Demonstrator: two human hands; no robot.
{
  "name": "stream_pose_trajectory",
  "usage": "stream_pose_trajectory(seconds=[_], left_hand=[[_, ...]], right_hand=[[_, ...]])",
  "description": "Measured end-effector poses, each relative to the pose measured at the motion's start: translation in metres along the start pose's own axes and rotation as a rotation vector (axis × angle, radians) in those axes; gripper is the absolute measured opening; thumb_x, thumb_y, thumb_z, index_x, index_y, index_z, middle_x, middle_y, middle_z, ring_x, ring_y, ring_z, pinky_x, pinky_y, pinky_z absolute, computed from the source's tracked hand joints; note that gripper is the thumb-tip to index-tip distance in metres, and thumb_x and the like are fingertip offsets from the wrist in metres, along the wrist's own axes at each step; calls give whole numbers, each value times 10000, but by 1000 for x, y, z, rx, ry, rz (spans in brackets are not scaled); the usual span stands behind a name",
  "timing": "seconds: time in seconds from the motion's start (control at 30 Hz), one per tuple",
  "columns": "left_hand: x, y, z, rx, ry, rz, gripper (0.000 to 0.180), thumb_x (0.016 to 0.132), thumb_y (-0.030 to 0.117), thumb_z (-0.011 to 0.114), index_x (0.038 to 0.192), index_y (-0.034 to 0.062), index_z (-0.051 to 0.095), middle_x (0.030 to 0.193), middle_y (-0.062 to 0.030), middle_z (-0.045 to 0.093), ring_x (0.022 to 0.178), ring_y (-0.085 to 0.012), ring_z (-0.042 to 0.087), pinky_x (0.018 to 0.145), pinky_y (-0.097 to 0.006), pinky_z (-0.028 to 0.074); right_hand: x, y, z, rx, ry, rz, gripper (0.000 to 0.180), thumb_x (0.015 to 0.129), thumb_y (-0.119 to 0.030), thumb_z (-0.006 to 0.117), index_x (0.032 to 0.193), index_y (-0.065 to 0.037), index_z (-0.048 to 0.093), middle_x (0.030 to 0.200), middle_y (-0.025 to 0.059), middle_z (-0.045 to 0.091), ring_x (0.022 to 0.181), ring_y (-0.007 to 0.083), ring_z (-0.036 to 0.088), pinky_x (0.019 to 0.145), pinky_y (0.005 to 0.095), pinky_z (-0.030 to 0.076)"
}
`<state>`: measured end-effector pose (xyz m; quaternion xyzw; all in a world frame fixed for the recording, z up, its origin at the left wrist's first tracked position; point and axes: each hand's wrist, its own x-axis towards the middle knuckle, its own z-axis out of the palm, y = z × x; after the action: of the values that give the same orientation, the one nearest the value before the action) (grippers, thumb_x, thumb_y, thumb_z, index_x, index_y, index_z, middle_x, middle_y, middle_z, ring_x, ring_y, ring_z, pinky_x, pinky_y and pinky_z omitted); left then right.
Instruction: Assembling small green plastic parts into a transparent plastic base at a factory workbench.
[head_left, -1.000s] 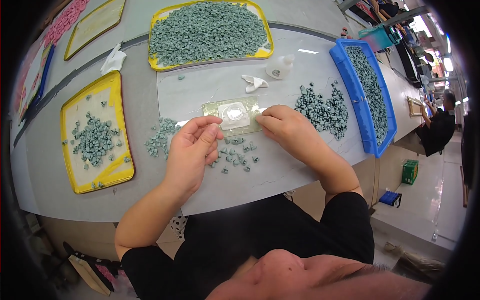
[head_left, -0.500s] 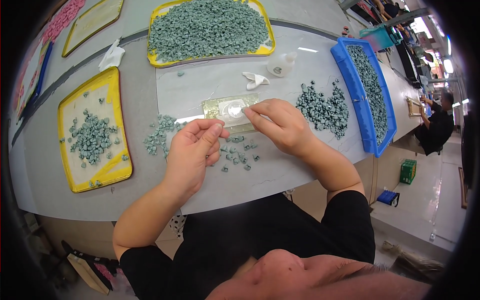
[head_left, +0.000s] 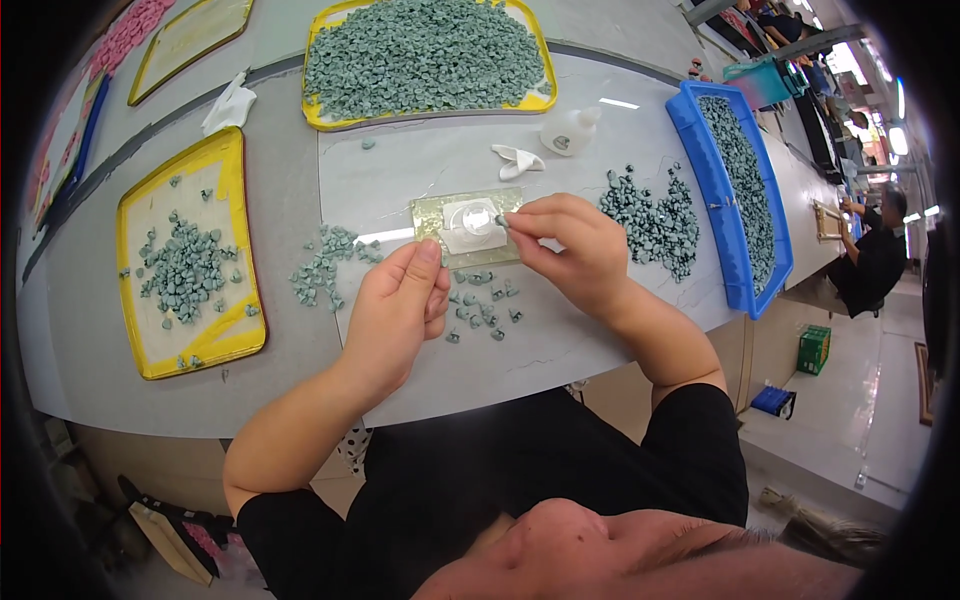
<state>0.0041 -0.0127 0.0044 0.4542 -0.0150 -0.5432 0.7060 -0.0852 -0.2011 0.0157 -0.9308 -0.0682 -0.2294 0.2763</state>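
Trays come first on my left: a yellow tray (head_left: 190, 340) with a small heap of grey-green pieces, at nine o'clock from my left hand (head_left: 398, 305), which rests loosely curled, thumb touching the near edge of the glittery square plate (head_left: 432, 212). My right hand (head_left: 572, 250), at three o'clock from the plate, pinches one small green piece (head_left: 502, 221) over the plate's white disc (head_left: 473, 223). Loose pieces (head_left: 482, 300) lie between my hands, a dark pile (head_left: 650, 215) and blue bin (head_left: 735, 250) farther toward three o'clock.
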Motion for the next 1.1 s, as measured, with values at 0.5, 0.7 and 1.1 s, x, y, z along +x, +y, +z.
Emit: stream_pose_trajectory(seconds=[0.5,0.7,1.1], left_hand=[[0,-6,5,-75,-180,-78,228,956,234,385,842,51,459,671,15,370,552,-69,300,447,-202,250],[0,-6,7,-106,-215,-99,222,948,230,398,829,54,463,666,13,366,548,-70,296,447,-206,243],[-8,-7,6,-49,-198,-59,245,950,248,406,837,43,479,647,21,362,529,-58,272,447,-199,234]], right_hand=[[-4,-13,6,663,-12,419,116,735,40,645,838,6,602,804,73,596,686,131,564,609,232,452],[-8,-13,8,288,68,-35,233,632,87,688,844,5,637,802,92,599,667,187,577,564,262,464],[-1,-12,9,175,25,-326,260,583,56,710,820,44,606,822,119,585,682,235,582,561,311,480]])
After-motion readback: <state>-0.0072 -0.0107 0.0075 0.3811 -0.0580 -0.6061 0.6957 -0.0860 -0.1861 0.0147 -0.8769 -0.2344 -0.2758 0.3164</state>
